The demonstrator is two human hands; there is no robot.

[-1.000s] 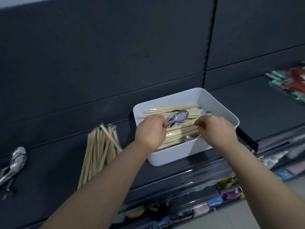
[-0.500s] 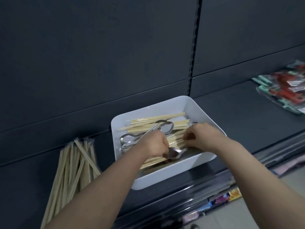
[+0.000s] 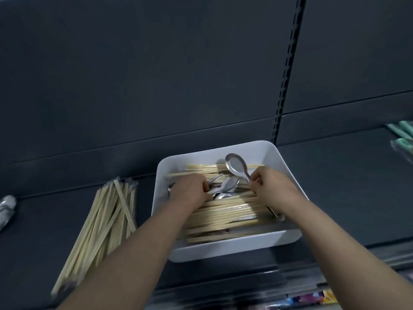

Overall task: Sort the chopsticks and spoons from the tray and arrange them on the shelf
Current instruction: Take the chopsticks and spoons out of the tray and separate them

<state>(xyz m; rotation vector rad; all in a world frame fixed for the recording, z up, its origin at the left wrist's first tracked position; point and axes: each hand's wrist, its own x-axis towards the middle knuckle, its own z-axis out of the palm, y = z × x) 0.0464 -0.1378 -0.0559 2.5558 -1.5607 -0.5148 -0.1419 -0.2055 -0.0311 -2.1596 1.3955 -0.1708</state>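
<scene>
A white tray sits on the dark shelf and holds several wooden chopsticks mixed with metal spoons. My right hand pinches the handle of one spoon, whose bowl is raised above the chopsticks. My left hand is inside the tray, its fingers curled round the handles of other spoons. A pile of sorted chopsticks lies on the shelf left of the tray.
Shiny spoons lie at the far left edge of the shelf. Packaged green-handled goods lie at the far right. Lower shelves with colourful packets show below the shelf's front edge.
My right hand has lifted a spoon by its handle, so its bowl now stands above the chopsticks. My left hand has taken hold of spoon handles. The view shifted left.
</scene>
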